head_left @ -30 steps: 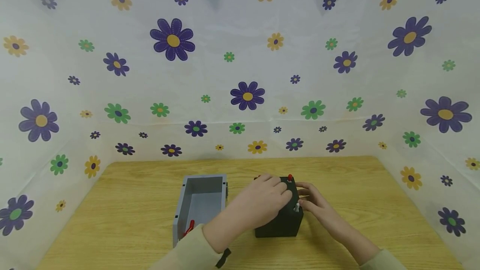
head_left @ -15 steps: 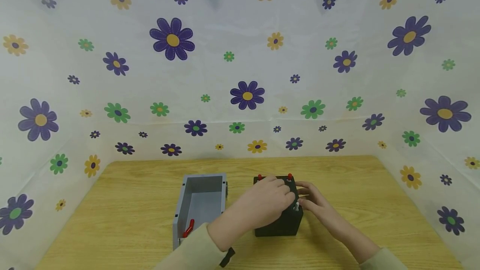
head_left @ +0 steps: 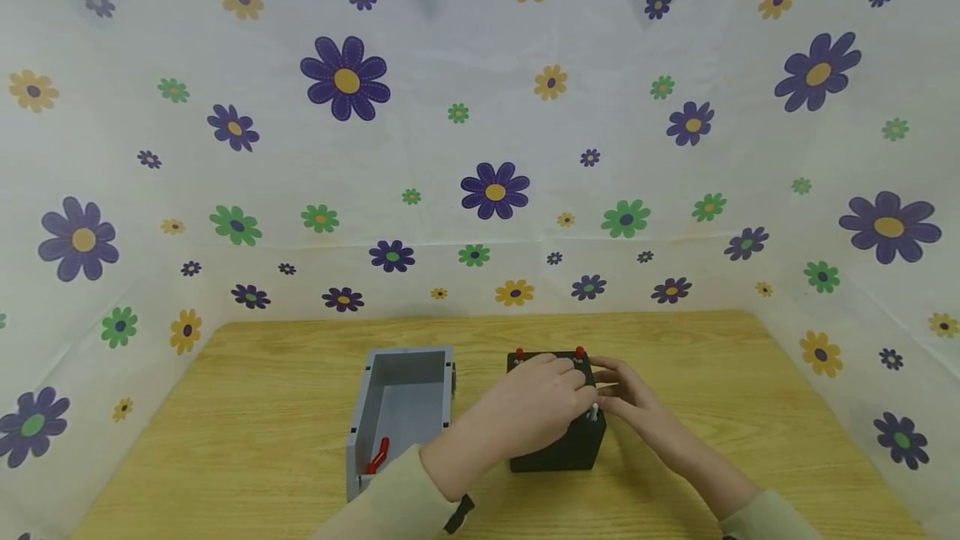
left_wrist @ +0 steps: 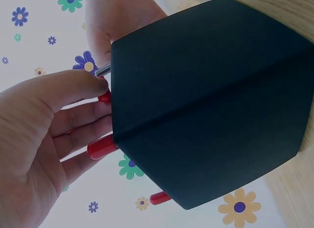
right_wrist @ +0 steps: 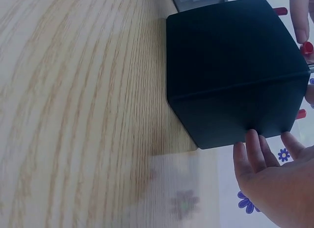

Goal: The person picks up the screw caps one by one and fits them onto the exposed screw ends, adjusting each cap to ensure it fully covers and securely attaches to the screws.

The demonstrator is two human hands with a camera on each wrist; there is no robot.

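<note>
A black box stands on the table, with red caps along its top and a threaded metal post at the near right corner. My left hand reaches over the top. In the left wrist view its thumb and fingers pinch a small red cap beside the metal post. Two other red caps, one nearer and one farther, stick out of the same face. My right hand rests extended fingertips against the box's right side, as the right wrist view shows; its thumb lies by the post.
Left of the box stands a grey open tray with a bent red piece near its front end. A dark strap or clip shows below my left cuff. Flower-printed sheeting encloses the wooden table at the back and sides.
My left hand has shifted slightly right over the box, bringing the back left red cap into view. The bent red piece in the tray shows more fully. Box and right hand stay nearly still.
</note>
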